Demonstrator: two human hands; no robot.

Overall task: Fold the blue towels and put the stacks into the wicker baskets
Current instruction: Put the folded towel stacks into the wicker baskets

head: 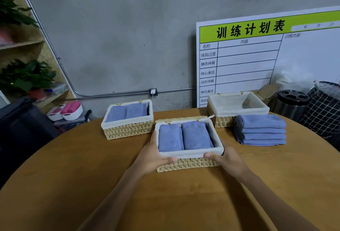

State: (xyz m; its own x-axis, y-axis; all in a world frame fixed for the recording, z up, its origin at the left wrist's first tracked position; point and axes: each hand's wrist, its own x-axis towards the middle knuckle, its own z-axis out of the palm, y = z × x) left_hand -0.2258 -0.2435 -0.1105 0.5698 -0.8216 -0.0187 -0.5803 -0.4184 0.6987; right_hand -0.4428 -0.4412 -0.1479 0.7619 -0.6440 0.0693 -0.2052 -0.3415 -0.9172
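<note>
A wicker basket (187, 164) with a white liner sits in the middle of the round wooden table (110, 184). Two stacks of folded blue towels (184, 137) lie side by side in it. My left hand (152, 159) grips its left front corner, thumb on the rim. My right hand (226, 159) grips the right front corner the same way. A second basket (128, 129) at the back left also holds two blue towel stacks. A third basket (237, 109) at the back right holds nothing. In front of that basket lies a pile of folded blue towels (261, 130).
A white planning board (257, 56) leans on the grey wall behind the table. A metal bin (290, 103) and a checked hamper (323, 107) stand at the right. Shelves with plants (25, 76) and a dark case (24, 126) are at the left.
</note>
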